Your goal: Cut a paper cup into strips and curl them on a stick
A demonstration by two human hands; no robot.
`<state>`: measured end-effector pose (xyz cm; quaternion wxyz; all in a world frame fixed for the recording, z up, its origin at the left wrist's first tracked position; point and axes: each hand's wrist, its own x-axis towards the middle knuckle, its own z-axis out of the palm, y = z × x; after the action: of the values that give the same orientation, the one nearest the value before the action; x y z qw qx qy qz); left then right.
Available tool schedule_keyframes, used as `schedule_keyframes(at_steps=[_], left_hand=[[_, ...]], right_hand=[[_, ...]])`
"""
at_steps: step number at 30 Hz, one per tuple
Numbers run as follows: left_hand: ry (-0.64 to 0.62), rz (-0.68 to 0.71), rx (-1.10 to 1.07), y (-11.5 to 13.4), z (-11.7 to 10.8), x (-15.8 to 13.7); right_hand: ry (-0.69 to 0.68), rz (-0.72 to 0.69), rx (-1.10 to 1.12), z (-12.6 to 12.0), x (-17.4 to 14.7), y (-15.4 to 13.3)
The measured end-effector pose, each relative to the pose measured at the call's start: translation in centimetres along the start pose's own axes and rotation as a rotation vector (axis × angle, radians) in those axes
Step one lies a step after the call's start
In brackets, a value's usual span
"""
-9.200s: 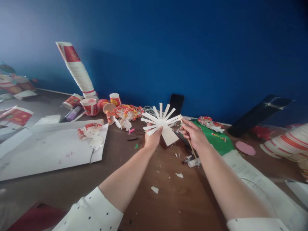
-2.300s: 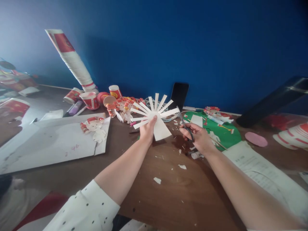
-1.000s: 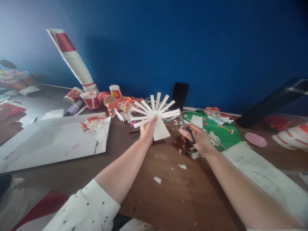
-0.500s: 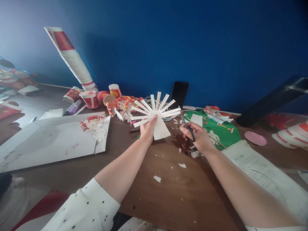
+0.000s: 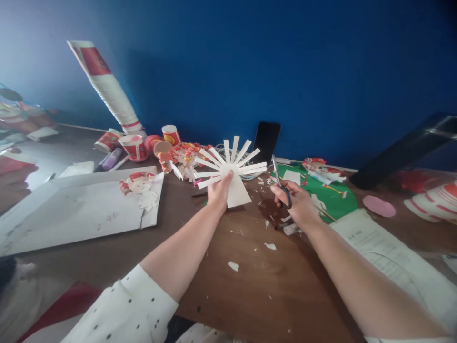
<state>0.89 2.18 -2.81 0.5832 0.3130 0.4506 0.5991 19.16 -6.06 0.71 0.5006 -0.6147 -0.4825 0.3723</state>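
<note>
Left hand point(image 5: 217, 194) pinches fringed white paper point(image 5: 238, 193) above a brown table point(image 5: 257, 295); right hand point(image 5: 297, 202) grips scissors point(image 5: 276, 167) near it. Behind: blue wall point(image 5: 214, 57). Handwritten "46" point(image 5: 112, 217) marks a white card point(image 5: 78, 205).

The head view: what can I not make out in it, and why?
All in the head view:
Left hand: most fingertips, hidden behind the white paper.
Scissors: handles, partly covered by the right hand.
Black cylinder: upper end, cut off by the right edge.
Printed sheet: text, blurred and too small.
</note>
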Motion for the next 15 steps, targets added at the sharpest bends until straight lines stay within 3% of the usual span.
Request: schedule_keyframes(at_steps=[4,15], left_hand=[[-0.017,0.025,0.004,0.4,0.0,-0.2],[-0.192,-0.136,0.142,1.2,-1.0,0.6]], right_hand=[[-0.081,0.061,0.001,-0.3,0.0,-0.3],[-0.125,0.086,0.004,-1.1,0.0,-0.7]])
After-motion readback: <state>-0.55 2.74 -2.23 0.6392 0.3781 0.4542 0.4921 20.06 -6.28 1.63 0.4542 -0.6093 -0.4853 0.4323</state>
